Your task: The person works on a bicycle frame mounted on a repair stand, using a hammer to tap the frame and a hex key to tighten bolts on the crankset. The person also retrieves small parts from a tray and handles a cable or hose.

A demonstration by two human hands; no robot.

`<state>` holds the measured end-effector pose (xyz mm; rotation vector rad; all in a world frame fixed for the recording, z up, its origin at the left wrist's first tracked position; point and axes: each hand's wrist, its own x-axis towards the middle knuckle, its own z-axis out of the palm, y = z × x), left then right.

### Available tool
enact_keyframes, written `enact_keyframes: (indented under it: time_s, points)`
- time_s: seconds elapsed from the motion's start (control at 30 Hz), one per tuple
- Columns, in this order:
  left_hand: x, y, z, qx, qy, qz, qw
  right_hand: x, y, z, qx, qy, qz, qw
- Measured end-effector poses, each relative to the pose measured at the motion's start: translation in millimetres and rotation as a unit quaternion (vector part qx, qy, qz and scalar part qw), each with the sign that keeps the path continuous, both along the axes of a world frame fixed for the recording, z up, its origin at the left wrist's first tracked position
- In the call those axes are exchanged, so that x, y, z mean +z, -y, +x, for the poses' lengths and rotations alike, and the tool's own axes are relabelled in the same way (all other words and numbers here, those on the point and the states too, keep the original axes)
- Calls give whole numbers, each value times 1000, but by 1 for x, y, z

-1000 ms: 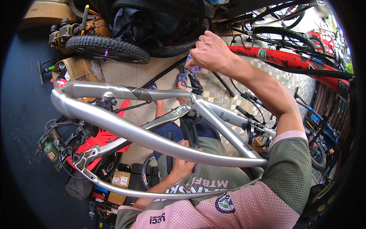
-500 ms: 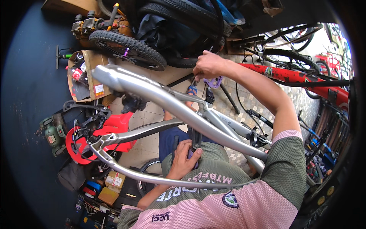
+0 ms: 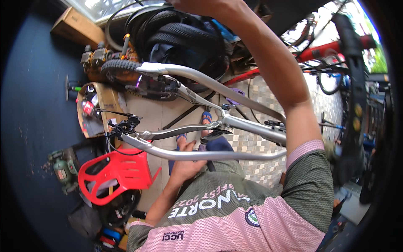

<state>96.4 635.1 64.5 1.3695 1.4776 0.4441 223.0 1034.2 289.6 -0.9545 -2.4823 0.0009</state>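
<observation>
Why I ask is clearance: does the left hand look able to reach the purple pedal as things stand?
Probably not directly: the silver frame seems to lie between the left hand and the purple pedal, with one tube crossing in front of the hand. Reaching around might work.

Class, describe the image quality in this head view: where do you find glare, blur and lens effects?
Head view: daylight washes out the upper right, and the silver bike frame carries pale highlights; head view: the black bar and red bike frame look soft, perhaps from motion; head view: the fisheye lens leaves dark, curved corners.
</observation>
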Motion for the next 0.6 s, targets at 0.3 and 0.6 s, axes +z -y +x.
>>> enact_keyframes:
  time_s: [0.3, 0.6]
  points:
    - [-98, -23, -50, -19, 24, 29, 999, 89, 172, 23, -159, -115, 85, 977]
    - [-129, -29, -74, 22, 90, -70, 993, 66, 419, 132, -241, -183, -78, 950]
